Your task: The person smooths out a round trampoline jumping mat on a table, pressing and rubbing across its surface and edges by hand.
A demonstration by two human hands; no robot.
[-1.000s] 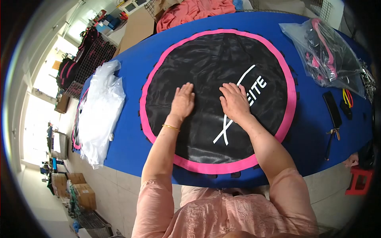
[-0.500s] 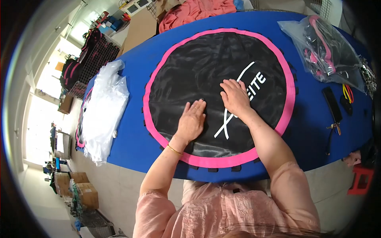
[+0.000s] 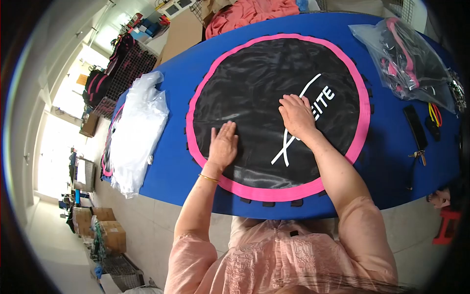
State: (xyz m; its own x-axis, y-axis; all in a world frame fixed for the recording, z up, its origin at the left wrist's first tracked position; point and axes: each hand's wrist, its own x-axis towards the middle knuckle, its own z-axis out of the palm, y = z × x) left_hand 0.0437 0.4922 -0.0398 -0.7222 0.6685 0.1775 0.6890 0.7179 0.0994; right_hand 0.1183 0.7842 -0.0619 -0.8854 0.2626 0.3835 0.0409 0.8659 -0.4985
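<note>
My left hand [image 3: 223, 147] and right hand [image 3: 297, 116] lie palm down, fingers extended, on the round black mat [image 3: 259, 103], which is flat on the blue table [image 3: 171, 181]. From here I see clear plastic bags [image 3: 139, 132] beyond the mat's left edge and a bagged pink-and-black item [image 3: 404, 61] past its right.

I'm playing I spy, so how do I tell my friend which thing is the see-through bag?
Start at the big blue table and find the round black mat with the pink border. Go right, to the table's far corner, and there's the bag. It has pink and black stuff inside, unlike the cloudy white plastic left of the mat.
</note>
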